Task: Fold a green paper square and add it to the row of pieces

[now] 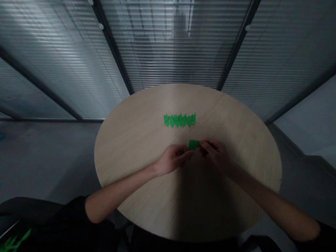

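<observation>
A small piece of green paper [193, 144] is held between my two hands above the wooden table. My left hand [175, 158] pinches its lower left edge, thumb on the near side. At its right edge, my right hand [214, 151] grips it between thumb and fingertips. Beyond the hands, several small green folded paper pieces [180, 120] with pointed tips lie side by side in a row on the table. Fingers cover parts of the held paper's edges.
The round wooden table [126, 140] stands close to a glass partition with blinds [178, 63]. Green strips [16, 242] show at the lower left corner, beside a dark chair [28, 206]. Grey floor [52, 154] surrounds the table.
</observation>
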Action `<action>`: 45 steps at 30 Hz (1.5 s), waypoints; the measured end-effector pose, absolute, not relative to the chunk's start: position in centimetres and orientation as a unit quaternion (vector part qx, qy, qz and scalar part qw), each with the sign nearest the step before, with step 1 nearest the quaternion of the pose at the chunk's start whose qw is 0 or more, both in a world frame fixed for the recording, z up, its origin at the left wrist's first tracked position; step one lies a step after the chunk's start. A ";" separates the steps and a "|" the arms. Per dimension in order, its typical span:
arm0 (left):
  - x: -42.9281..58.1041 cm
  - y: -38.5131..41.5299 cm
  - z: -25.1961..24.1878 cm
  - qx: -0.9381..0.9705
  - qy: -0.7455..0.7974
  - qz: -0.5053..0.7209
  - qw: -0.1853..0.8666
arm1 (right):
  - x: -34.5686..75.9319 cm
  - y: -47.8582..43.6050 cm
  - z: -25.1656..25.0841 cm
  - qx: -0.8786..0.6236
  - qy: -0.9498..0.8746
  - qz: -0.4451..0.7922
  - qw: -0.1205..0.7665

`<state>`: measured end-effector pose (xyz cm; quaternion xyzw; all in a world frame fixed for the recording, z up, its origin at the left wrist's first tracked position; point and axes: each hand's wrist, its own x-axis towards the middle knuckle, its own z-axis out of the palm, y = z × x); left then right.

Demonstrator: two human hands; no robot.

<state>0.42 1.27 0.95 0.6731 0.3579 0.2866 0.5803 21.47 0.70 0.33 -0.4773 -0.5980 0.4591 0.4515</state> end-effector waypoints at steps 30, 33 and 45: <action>0.4 0.9 1.0 0.697 0.372 0.302 0.534 | 21.6 0.8 0.7 -0.460 -0.559 0.506 0.469; 0.5 0.7 1.2 0.704 0.375 0.345 0.495 | 21.7 0.9 0.6 -0.460 -0.530 0.524 0.483; 0.4 0.7 1.1 0.702 0.360 0.371 0.490 | 21.4 0.9 0.6 -0.438 -0.565 0.515 0.473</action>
